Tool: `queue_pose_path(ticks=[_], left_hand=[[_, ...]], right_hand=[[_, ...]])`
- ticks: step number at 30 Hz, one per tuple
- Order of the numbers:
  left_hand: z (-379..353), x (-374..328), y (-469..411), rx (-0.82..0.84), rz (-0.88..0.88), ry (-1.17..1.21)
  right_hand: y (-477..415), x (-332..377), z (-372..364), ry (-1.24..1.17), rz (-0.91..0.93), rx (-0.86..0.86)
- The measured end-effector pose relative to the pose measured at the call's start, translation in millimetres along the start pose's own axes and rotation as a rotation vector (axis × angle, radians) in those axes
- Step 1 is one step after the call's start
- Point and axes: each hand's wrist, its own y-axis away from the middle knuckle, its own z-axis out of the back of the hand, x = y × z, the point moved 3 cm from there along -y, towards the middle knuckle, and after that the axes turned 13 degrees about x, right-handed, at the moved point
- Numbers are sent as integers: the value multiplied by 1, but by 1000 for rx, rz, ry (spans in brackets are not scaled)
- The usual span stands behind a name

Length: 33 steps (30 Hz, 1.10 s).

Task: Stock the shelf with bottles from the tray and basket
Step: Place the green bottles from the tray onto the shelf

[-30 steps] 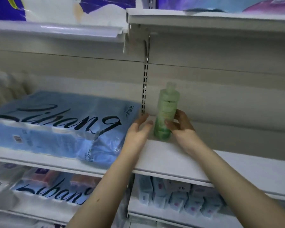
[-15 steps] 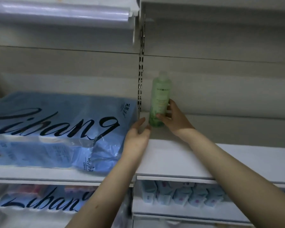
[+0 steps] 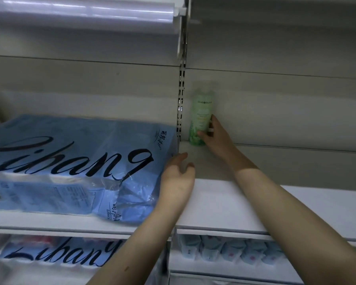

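A green translucent bottle point(image 3: 201, 116) stands upright at the back left corner of the white shelf point(image 3: 296, 204), close to the slotted upright post point(image 3: 181, 103). My right hand point(image 3: 216, 138) grips its lower part, thumb in front and fingers behind. My left hand point(image 3: 178, 177) lies flat on the shelf nearer the front, fingers relaxed, holding nothing, its edge against the blue pack. No tray or basket is in view.
A large blue plastic-wrapped pack point(image 3: 70, 161) with black script fills the shelf section to the left. Below are more blue packs point(image 3: 56, 254) and a row of small blue packets point(image 3: 230, 251). An upper shelf edge point(image 3: 86, 11) overhangs at top left.
My right hand has pushed the bottle further back toward the rear wall and the post. My left hand has stayed on the shelf, drawing slightly away from the bottle.
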Motion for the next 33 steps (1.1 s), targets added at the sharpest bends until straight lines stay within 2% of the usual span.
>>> queue_pose_path(ticks=[5, 10, 13, 18, 21, 26, 33], left_hand=[[-1, -3, 0, 7, 9, -15], [-2, -3, 1, 34, -25, -25], [0, -2, 0, 55, -54, -6], [-10, -21, 9, 135, -234, -170], [-39, -48, 33, 275, -285, -90], [-120, -83, 120, 621, -408, 84], [-269, -64, 292, 996, -278, 231]], right_hand=[[3, 4, 2, -2, -33, 12], [45, 10, 21, -65, -221, 87], [86, 15, 29, -97, -243, -46], [174, 37, 44, -235, -108, -402], [241, 48, 61, -223, -83, -569], [385, 53, 81, -239, -170, -800], [626, 34, 113, -212, -378, -1016]])
